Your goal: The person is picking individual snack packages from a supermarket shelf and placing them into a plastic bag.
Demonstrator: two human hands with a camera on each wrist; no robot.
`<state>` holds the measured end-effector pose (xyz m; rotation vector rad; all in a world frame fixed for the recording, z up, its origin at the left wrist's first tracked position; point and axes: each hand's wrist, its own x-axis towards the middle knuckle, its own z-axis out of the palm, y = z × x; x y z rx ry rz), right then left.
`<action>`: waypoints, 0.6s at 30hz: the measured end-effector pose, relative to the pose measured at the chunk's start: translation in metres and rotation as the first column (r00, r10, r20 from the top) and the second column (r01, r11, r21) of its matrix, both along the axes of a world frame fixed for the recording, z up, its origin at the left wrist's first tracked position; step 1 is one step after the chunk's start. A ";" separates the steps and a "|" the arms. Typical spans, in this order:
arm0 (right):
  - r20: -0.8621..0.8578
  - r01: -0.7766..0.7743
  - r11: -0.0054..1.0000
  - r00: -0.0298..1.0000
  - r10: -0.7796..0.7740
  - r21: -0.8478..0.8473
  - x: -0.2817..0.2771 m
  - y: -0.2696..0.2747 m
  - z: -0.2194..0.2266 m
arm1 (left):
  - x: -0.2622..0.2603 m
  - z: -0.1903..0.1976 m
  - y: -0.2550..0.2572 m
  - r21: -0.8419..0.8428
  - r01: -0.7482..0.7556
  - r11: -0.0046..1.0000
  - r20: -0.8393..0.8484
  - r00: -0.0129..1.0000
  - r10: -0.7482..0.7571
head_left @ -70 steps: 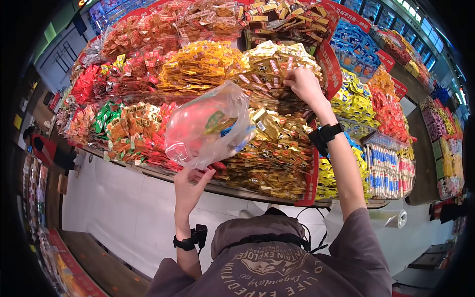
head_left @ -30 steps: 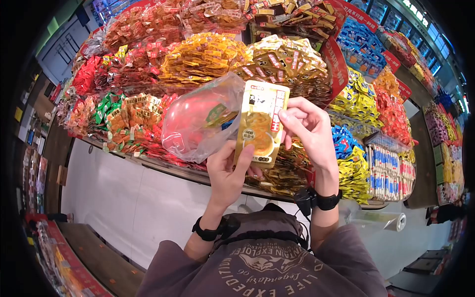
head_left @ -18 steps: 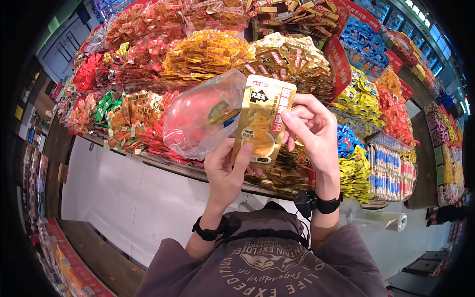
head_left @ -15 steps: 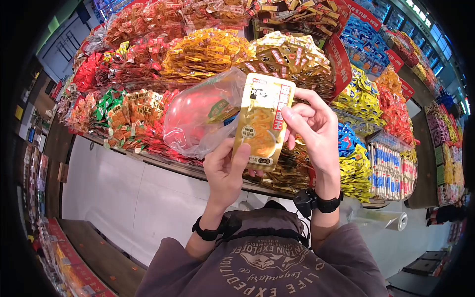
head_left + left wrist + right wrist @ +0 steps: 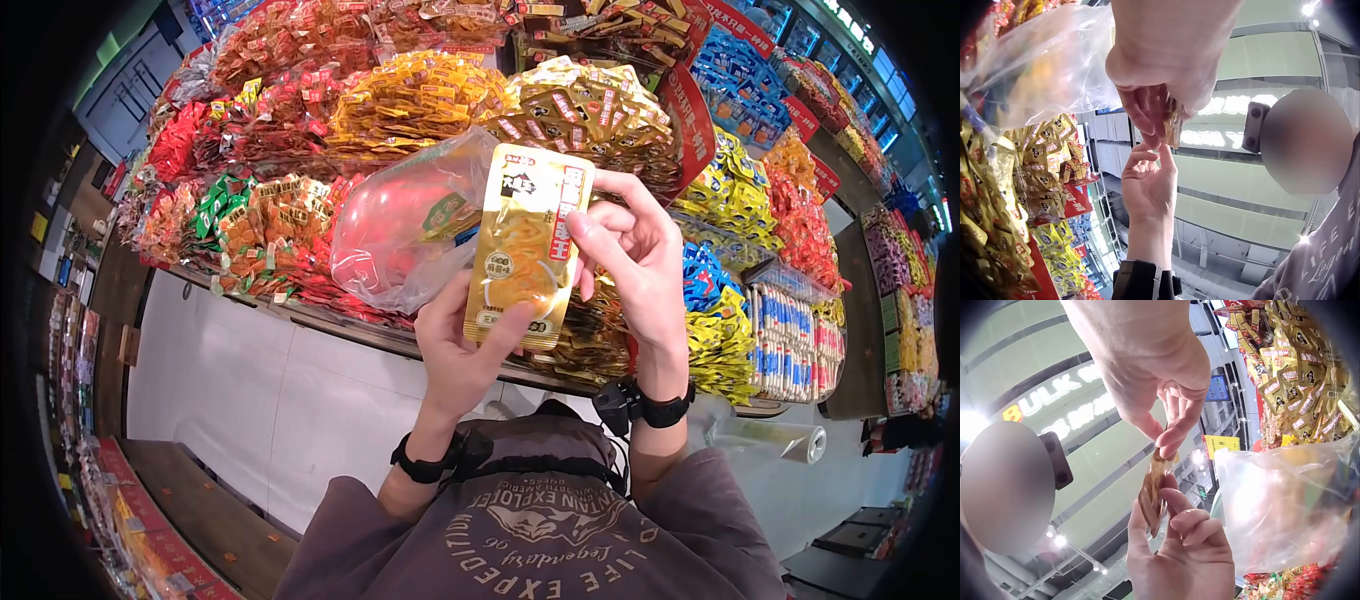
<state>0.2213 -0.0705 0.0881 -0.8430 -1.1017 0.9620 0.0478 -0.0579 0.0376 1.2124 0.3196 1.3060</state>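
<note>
In the head view a gold snack packet (image 5: 525,245) faces up between both hands. The left hand (image 5: 462,345) grips its lower end, thumb across the front. The right hand (image 5: 640,270) pinches its right edge between thumb and fingers. A clear plastic bag (image 5: 395,235) with a green packet and something blue inside hangs beside the left hand; what holds its rim is hidden. In the right wrist view the packet (image 5: 1152,487) shows edge-on, with the right hand (image 5: 1147,375) above and the left hand (image 5: 1182,556) below. The left wrist view shows the packet (image 5: 1173,125) mostly covered by fingers.
Heaps of gold packets (image 5: 590,110), orange packets (image 5: 415,100) and yellow packets (image 5: 715,330) fill a sloping display. Red divider strips (image 5: 690,125) stand among them. A clear plastic roll (image 5: 800,443) lies at the right, below the display's front edge.
The right hand has come from the gold heap to the packet, and the left hand has risen to grip it too. Over the last half second the packet has shifted only slightly.
</note>
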 end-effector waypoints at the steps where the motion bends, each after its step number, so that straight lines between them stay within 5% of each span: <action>1: 0.009 -0.016 1.000 1.000 0.016 -0.009 -0.001 0.000 0.000 | 0.006 0.005 -0.001 0.089 -0.132 0.987 -0.099 0.985 0.141; 2: 0.017 -0.032 0.999 0.999 0.032 -0.017 -0.001 -0.001 0.001 | 0.009 0.008 -0.002 0.189 -0.251 0.950 -0.183 0.941 0.285; 10: 0.075 0.062 0.998 0.995 -0.062 0.000 -0.012 0.005 -0.013 | 0.008 0.004 -0.002 -0.009 -0.261 0.965 -0.252 0.935 0.250; 12: 0.321 0.317 0.921 0.868 -0.378 0.224 -0.014 0.009 -0.018 | 0.007 -0.001 0.001 -0.014 -0.268 0.963 -0.264 0.930 0.255; 15: 0.322 0.232 0.961 0.908 -0.269 0.149 -0.016 0.002 -0.014 | 0.008 -0.008 0.005 0.049 -0.338 0.940 -0.354 0.874 0.333; 17: 0.264 0.092 0.990 0.957 -0.118 0.110 -0.020 -0.001 -0.011 | 0.014 -0.011 0.010 0.456 -0.531 0.715 -0.222 0.710 0.669; 18: 0.264 0.092 0.990 0.957 -0.119 0.111 -0.021 -0.002 -0.011 | 0.014 -0.010 0.010 0.456 -0.530 0.715 -0.222 0.710 0.668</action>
